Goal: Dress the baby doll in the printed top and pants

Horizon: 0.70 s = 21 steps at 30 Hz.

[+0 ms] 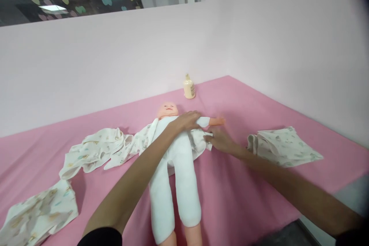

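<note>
A baby doll [165,136] with a white cloth body lies on its back, head away from me and feet toward me. My left hand [188,120] crosses its chest and grips its upper arm near the shoulder on my right; the fingertips are partly hidden. That doll's arm points out to the right. Just below it, my right hand [218,138] pinches the edge of a white printed baby shirt [198,140]. The shirt lies partly under the doll, and its other side covers the doll's arm on my left.
A pump bottle [189,87] stands by the wall behind the doll. Folded printed cloth [284,146] lies to the right. More printed clothing [95,148] and another printed cloth [43,213] lie on the left. Everything rests on a pink cover [230,180], bounded by white walls.
</note>
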Available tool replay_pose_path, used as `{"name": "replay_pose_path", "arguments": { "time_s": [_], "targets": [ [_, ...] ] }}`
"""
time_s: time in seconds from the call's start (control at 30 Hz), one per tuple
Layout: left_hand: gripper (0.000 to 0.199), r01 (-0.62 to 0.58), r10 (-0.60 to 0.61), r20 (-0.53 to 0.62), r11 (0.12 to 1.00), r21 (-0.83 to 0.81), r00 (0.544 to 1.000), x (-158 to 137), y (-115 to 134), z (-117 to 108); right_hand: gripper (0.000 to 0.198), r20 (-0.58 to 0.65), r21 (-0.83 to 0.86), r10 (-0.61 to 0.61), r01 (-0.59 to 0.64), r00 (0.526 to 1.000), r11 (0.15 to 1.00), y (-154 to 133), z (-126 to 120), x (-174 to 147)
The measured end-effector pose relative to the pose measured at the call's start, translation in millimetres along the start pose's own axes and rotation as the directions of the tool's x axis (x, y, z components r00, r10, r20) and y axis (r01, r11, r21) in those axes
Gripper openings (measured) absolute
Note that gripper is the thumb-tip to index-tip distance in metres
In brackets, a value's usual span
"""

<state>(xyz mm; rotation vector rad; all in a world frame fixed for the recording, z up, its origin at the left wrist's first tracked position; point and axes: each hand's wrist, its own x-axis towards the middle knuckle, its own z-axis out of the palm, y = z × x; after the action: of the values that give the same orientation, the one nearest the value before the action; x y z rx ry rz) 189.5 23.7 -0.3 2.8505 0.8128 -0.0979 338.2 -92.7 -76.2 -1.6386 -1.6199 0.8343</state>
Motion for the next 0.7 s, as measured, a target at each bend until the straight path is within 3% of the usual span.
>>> {"name": "replay_pose_path", "arguments": {
  "time_s": [0.13,0.2,0.33,0.5,0.7],
  "targets": [
    [0.033,-0.011,0.007,-0.044,0.995,-0.095,0.999,-15,-7,-15,0.023,0.075,0.305,0.047,-0.067,0.996,0.950,3,-27,3],
    [0.035,0.008,-0.019,-0.071,0.988,-0.154,0.997,-22,-12,-20,0.028,0.060,0.382,0.059,-0.078,0.996,0.921,4,-40,5],
    [0.037,0.034,-0.060,-0.099,0.971,-0.239,0.993,-31,-20,-22,0.028,-0.137,0.324,0.095,-0.046,0.986,0.945,6,-62,15],
    [0.041,0.053,-0.074,-0.078,0.969,-0.242,0.994,-36,-23,-20,0.024,-0.361,0.364,0.072,0.069,0.930,0.929,8,-95,35],
    [0.040,0.054,-0.071,-0.071,0.973,-0.223,0.995,-40,-20,-22,0.021,-0.500,0.430,0.105,0.141,0.860,0.892,10,-118,54]
  ]
}}
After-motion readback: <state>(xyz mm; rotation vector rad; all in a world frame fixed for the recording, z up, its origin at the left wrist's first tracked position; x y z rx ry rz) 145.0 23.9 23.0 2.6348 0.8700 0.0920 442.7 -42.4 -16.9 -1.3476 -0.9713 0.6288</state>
